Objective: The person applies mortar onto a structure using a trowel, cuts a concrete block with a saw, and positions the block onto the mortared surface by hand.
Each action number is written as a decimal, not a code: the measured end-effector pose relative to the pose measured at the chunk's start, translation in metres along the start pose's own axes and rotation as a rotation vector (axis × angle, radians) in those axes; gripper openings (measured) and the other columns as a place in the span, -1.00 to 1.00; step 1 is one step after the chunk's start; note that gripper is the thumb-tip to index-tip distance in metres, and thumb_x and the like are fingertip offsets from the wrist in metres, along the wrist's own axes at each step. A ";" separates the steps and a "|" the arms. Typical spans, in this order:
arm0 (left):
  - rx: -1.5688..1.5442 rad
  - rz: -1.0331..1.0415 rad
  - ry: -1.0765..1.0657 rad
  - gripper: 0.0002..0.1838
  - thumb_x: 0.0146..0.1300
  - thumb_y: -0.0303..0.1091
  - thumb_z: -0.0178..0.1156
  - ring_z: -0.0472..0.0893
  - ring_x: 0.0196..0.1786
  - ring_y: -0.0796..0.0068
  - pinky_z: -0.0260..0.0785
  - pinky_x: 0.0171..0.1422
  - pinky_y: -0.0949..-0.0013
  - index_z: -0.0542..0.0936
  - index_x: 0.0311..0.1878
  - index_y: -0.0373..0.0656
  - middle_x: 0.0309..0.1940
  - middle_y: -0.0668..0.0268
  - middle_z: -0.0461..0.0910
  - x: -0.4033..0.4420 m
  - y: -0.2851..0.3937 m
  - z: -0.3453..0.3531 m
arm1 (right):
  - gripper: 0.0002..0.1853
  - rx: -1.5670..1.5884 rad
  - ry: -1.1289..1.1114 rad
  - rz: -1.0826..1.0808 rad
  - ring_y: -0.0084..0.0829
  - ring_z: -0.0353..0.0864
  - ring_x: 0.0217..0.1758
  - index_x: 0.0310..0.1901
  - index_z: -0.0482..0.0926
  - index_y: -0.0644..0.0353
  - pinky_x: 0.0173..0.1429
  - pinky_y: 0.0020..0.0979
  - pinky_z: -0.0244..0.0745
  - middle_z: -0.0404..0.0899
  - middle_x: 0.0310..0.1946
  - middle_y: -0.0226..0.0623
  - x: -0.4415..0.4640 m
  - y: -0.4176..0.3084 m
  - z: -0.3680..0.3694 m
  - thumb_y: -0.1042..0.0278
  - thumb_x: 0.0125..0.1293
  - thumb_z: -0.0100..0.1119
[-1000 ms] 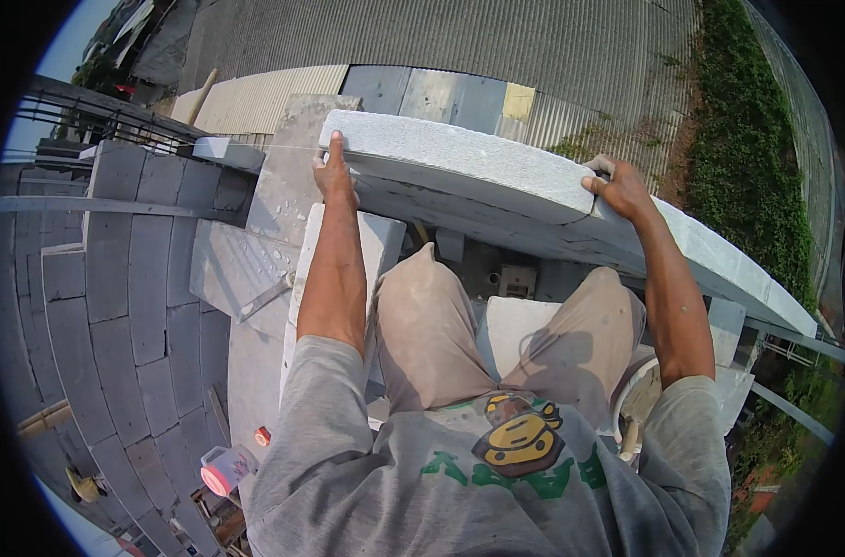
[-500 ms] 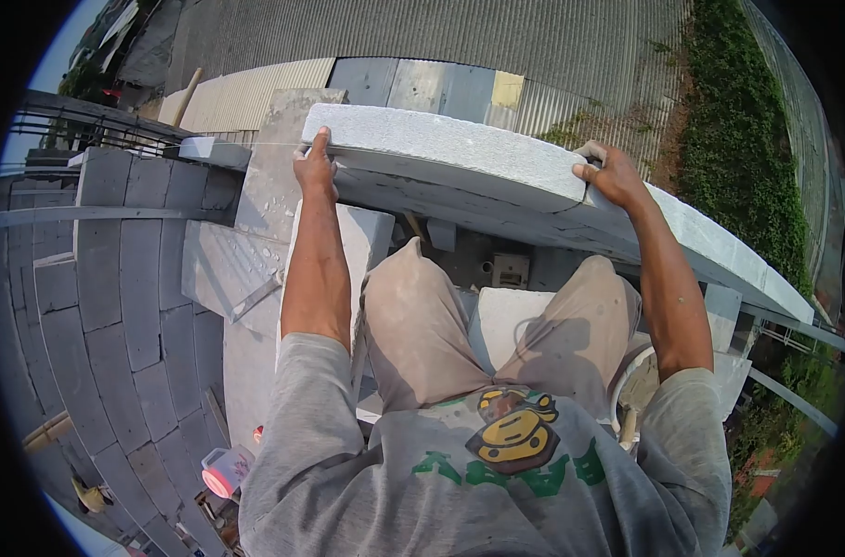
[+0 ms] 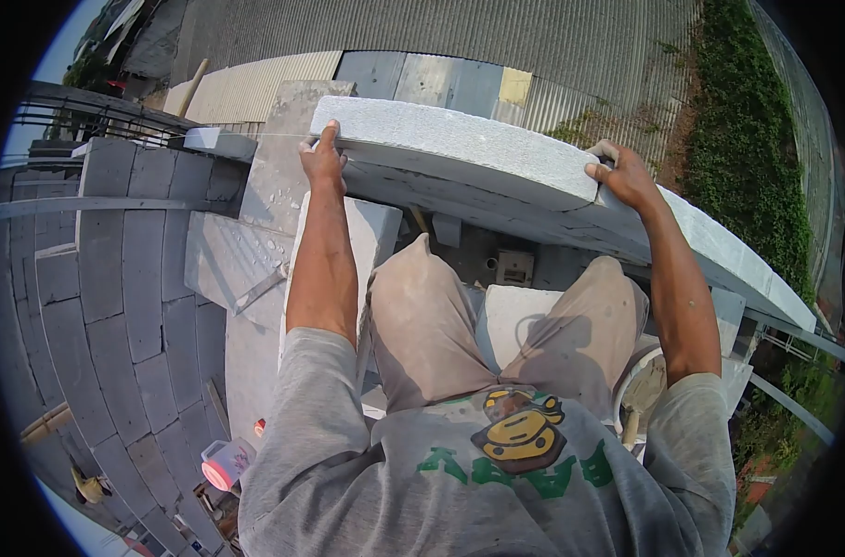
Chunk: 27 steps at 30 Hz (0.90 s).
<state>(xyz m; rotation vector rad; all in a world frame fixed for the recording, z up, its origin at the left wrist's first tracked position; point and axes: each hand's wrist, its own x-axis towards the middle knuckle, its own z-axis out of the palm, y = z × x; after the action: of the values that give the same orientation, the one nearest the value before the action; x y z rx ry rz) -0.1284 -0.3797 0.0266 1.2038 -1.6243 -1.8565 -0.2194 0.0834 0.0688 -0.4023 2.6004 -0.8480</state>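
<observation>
A long white block (image 3: 460,139) lies on top of the grey block wall (image 3: 441,190) in front of me. My left hand (image 3: 324,160) grips its left end, thumb on the top edge, beside a thin taut string. At its other end, my right hand (image 3: 624,174) holds the corner with the thumb on the near face and bent fingers over the top. More white blocks (image 3: 720,243) continue along the wall to the right, close against this one. Another white block (image 3: 350,232) rests below my left forearm.
A bucket (image 3: 642,385) with a handled tool stands by my right thigh. A pink-bottomed jug (image 3: 223,466) is at the lower left. Further left rises a grey block wall (image 3: 116,306). Corrugated roofs (image 3: 441,28) and green plants (image 3: 743,139) lie beyond the wall.
Both hands keep their hold on the long block's ends. The camera view has shifted slightly; no clear movement of the block against the wall shows.
</observation>
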 end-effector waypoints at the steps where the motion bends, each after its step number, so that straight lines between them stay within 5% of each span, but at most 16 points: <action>1: 0.008 0.002 0.011 -0.23 0.12 -0.10 0.40 0.41 0.24 -0.06 0.35 0.26 -0.11 0.24 0.25 -0.28 0.26 -0.06 0.32 0.001 -0.001 0.000 | -0.65 -0.004 0.006 0.001 -0.10 0.62 -0.04 -0.08 0.61 0.20 0.08 -0.20 0.43 0.65 -0.18 -0.05 -0.001 -0.002 -0.001 0.19 0.16 0.31; 19: 0.022 0.004 0.008 -0.12 0.11 -0.06 0.42 0.49 0.12 -0.01 0.36 0.20 -0.04 0.17 0.30 -0.36 0.15 0.00 0.41 0.009 -0.007 -0.002 | -0.66 0.001 -0.002 -0.002 -0.16 0.62 -0.04 -0.08 0.61 0.20 0.08 -0.22 0.44 0.65 -0.15 -0.10 0.000 -0.008 0.002 0.20 0.16 0.32; 23: -0.002 -0.003 -0.057 -0.21 0.12 -0.04 0.41 0.51 0.13 -0.02 0.37 0.19 -0.04 0.32 0.27 -0.32 0.15 0.04 0.43 0.024 -0.015 -0.008 | -0.62 -0.054 -0.008 0.021 -0.10 0.62 0.00 -0.03 0.62 0.11 0.09 -0.19 0.44 0.66 -0.09 -0.11 -0.004 -0.007 -0.004 0.11 0.17 0.32; 25: -0.033 -0.004 -0.102 -0.32 0.10 -0.03 0.43 0.50 0.06 0.20 0.38 0.08 0.02 0.36 0.13 -0.24 0.05 0.14 0.48 0.019 -0.011 -0.009 | -0.60 -0.047 0.002 0.000 -0.09 0.61 0.02 -0.05 0.62 0.06 0.10 -0.15 0.46 0.66 -0.10 -0.13 0.002 0.005 0.004 0.01 0.17 0.30; 27: -0.013 -0.004 -0.089 -0.37 0.12 -0.04 0.42 0.51 0.05 0.20 0.38 0.08 0.03 0.40 0.09 -0.23 0.03 0.17 0.49 0.021 -0.011 -0.010 | -0.61 -0.090 0.022 -0.013 -0.10 0.62 0.02 -0.06 0.63 0.04 0.10 -0.14 0.46 0.67 -0.10 -0.16 0.003 0.009 0.006 -0.01 0.17 0.29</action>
<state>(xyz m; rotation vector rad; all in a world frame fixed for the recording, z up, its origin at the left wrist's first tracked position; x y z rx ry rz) -0.1298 -0.3986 0.0100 1.1353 -1.6538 -1.9456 -0.2212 0.0859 0.0582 -0.4378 2.6656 -0.7455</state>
